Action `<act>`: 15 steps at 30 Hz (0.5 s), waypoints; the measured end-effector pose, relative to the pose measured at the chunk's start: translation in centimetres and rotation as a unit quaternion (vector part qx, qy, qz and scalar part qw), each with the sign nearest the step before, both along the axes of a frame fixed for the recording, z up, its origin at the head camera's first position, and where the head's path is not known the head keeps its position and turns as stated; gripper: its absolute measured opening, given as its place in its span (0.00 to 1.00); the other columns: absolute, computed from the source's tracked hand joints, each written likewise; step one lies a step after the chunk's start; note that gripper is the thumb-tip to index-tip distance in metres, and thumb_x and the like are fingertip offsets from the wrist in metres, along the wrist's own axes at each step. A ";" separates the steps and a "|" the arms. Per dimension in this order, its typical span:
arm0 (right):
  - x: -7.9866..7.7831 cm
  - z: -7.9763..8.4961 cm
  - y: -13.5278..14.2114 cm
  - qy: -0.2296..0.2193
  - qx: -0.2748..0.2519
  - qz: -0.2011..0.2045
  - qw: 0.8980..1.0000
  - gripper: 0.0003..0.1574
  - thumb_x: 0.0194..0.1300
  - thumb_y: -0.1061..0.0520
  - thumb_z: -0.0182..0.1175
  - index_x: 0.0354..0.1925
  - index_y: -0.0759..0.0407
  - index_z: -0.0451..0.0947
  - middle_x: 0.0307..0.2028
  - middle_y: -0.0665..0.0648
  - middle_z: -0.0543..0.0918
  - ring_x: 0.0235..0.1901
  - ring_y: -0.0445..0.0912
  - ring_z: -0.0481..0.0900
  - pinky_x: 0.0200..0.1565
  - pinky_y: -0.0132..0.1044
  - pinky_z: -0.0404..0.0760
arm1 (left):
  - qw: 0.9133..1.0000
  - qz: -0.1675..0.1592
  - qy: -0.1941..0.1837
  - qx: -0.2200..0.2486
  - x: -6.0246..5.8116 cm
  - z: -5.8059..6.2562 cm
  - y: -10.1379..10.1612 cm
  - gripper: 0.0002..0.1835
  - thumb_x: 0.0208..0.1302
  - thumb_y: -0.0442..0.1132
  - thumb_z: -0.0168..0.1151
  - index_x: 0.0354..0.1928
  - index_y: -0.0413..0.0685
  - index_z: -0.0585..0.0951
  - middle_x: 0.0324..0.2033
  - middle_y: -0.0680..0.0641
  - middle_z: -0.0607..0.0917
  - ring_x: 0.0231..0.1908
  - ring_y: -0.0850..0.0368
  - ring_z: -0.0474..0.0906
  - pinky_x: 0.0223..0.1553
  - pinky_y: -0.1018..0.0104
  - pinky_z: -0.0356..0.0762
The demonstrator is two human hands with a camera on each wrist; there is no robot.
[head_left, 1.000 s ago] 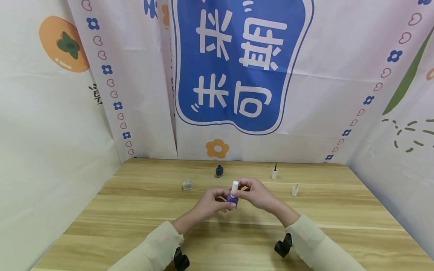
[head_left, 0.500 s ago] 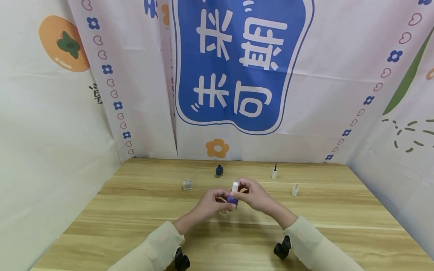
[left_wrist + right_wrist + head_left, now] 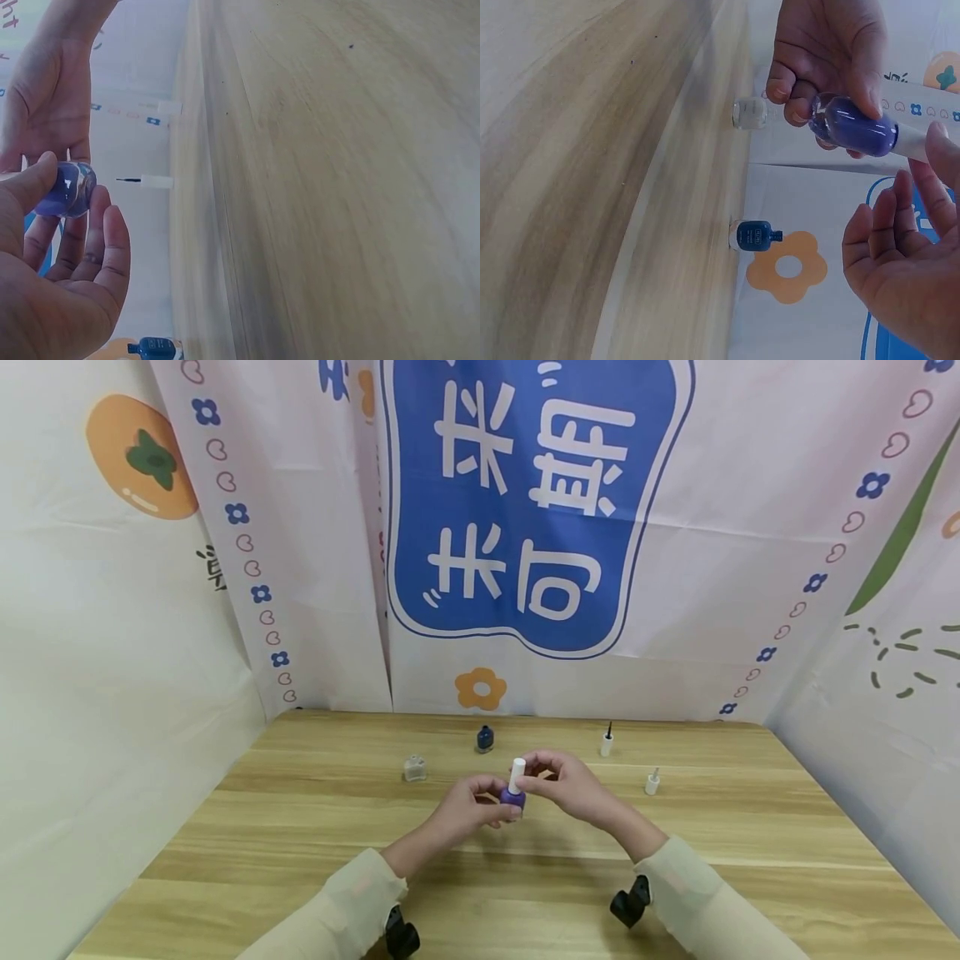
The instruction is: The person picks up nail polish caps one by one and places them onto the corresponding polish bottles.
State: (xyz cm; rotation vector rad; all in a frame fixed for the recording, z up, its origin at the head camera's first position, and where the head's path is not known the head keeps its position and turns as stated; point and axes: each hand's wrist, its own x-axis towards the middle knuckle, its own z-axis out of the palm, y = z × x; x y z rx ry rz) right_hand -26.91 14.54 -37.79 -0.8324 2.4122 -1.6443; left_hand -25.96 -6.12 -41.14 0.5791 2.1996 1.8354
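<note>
Between both hands, above the middle of the table, is a purple nail polish bottle [image 3: 859, 129] with a white cap [image 3: 517, 774] on its neck. My left hand [image 3: 468, 811] grips the glass body between thumb and fingers. The cap is pinched by my right hand [image 3: 564, 787], thumb in front and fingers behind. In the right wrist view the cap sits against the bottle's shoulder. Behind the hands stand an uncapped dark blue polish bottle [image 3: 485, 739] and an uncapped clear bottle [image 3: 415, 768].
To the right, two white caps stand on the wooden table [image 3: 315, 843] with brushes pointing up: a dark-brushed cap [image 3: 607, 742] at the back and a pale-brushed cap [image 3: 652, 782] nearer. A printed cloth [image 3: 697, 610] hangs behind the table's far edge.
The right hand dips slightly with the cap, then shifts a little up and right. Bottle and cap rise slightly, and more of the cap shows above the fingers.
</note>
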 end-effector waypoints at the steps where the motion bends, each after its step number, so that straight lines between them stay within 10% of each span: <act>1: 0.0 0.1 0.1 0.000 -0.001 -0.002 1.000 0.12 0.68 0.54 0.62 0.45 0.60 0.80 0.38 0.55 0.80 0.42 0.51 0.75 0.43 0.43 0.76 | 1.000 0.002 0.000 0.000 0.0 0.0 0.0 0.14 0.59 0.37 0.70 0.43 0.37 0.82 0.37 0.46 0.82 0.34 0.54 0.82 0.38 0.51 0.82; 15: 0.5 0.3 0.2 0.012 0.000 -0.069 0.998 0.12 0.68 0.54 0.62 0.44 0.61 0.80 0.38 0.53 0.82 0.38 0.48 0.78 0.42 0.44 0.79 | 1.000 0.026 0.002 -0.012 -0.7 -0.2 0.8 0.15 0.58 0.39 0.72 0.44 0.39 0.82 0.38 0.46 0.84 0.36 0.54 0.81 0.38 0.58 0.82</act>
